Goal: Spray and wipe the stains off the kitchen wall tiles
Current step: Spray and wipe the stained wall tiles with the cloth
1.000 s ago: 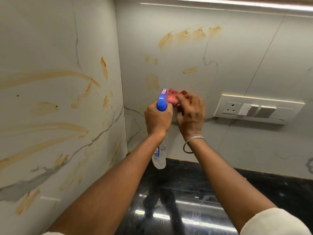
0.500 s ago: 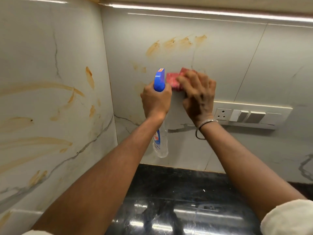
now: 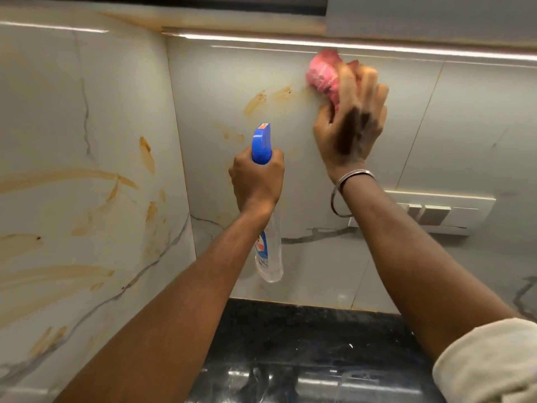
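My left hand [image 3: 257,181] grips a clear spray bottle [image 3: 268,251] with a blue trigger head [image 3: 261,144], held upright in front of the back wall tiles [image 3: 406,117]. High on that wall my right hand [image 3: 351,126] holds a bunched pink cloth [image 3: 321,72] against the tile; the hand is motion-blurred. Orange-brown stains [image 3: 255,101] streak the back wall left of the cloth. More stains [image 3: 66,175] smear the left wall tiles [image 3: 58,97].
A white switch plate [image 3: 441,212] sits on the back wall at the right, partly behind my right forearm. A black glossy countertop [image 3: 305,359] lies below. An upper cabinet with a light strip [image 3: 436,49] hangs just above the cloth.
My right hand has carried the pink cloth up and to the right along the back wall, near the light strip. The left hand keeps the bottle held upright.
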